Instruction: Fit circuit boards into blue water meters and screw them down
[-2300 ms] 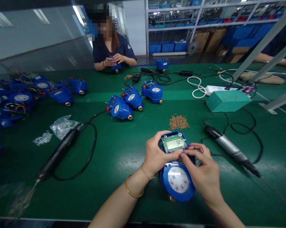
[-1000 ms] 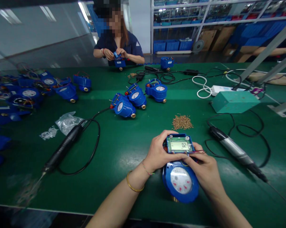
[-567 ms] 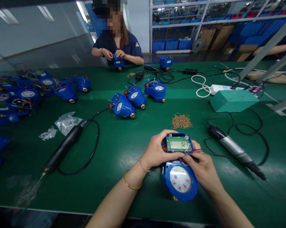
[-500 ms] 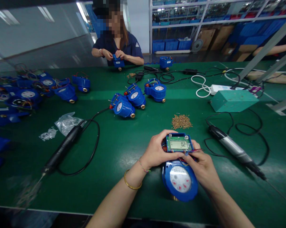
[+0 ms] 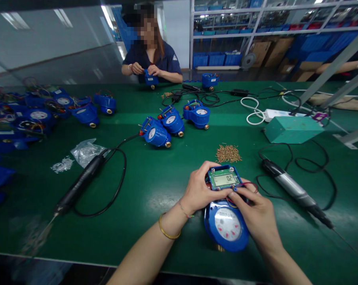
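Note:
A blue water meter (image 5: pixel 208 221) stands near the table's front edge, its round white dial (image 5: pixel 228 224) facing up. On its far side, a green circuit board with a lit display (image 5: pixel 225 179) sits in the open blue box and reads about 0.2. My left hand (image 5: pixel 198 188) is closed round the box's left side, thumb along the near edge. At the right near corner my right hand (image 5: pixel 256 208) grips the box, with its thumb beside thin coloured wires (image 5: pixel 246 184). Its other fingers are partly hidden behind the box.
Small brass screws (image 5: pixel 228 153) lie beyond the meter. A silver-black electric screwdriver (image 5: pixel 294 190) is at right, a black one (image 5: pixel 79 184) at left by a plastic bag (image 5: pixel 86 152). Several meters (image 5: pixel 157 132) stand mid-table; more crowd the left. A co-worker (image 5: pixel 152 59) handles another meter opposite.
The view has shifted slightly. Both hands stay on the meter; my right fingers and the red wires at the box's right corner have moved a little.

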`<state>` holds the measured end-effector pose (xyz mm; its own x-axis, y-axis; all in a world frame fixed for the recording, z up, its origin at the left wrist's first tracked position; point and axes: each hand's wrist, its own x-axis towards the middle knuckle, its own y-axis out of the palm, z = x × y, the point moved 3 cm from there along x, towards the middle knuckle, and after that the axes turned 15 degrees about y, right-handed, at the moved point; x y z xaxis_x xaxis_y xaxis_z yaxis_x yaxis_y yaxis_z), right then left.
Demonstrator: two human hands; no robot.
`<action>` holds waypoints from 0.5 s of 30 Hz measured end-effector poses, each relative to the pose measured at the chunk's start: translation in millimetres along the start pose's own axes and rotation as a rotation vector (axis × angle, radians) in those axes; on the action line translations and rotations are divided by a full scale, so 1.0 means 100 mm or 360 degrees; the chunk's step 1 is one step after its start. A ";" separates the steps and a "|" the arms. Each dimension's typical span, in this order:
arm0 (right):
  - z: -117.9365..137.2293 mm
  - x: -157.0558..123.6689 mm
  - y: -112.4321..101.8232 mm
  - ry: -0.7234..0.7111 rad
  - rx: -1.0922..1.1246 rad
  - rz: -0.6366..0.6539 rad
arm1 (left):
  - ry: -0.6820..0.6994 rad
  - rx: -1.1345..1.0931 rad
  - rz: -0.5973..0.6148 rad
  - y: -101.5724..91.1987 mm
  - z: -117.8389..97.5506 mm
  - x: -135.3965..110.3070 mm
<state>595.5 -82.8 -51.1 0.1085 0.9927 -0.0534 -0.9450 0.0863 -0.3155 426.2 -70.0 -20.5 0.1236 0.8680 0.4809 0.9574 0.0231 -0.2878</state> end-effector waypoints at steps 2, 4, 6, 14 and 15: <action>0.03 -0.07 -0.01 -0.0056 0.0005 -0.0119 | -0.0024 -0.0001 -0.0023 0.01 0.00 -0.01; 0.08 -0.13 -0.02 -0.0174 -0.0020 -0.0218 | -0.0044 0.0002 -0.0037 0.01 0.01 -0.02; 0.14 -0.18 -0.04 -0.0289 -0.0071 -0.0281 | -0.0047 0.0008 -0.0051 0.01 0.01 -0.02; 0.08 -0.16 -0.04 0.0123 0.0163 -0.0219 | -0.0016 0.0064 0.0005 -0.01 -0.03 0.00; 0.06 -0.15 -0.03 0.0202 0.0227 -0.0196 | -0.0020 0.0071 0.0013 -0.01 -0.03 0.00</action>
<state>594.9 -97.8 -43.8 0.2552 0.9561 -0.1441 -0.9553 0.2263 -0.1902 426.3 -71.9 -17.5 0.1281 0.8745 0.4679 0.9437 0.0376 -0.3286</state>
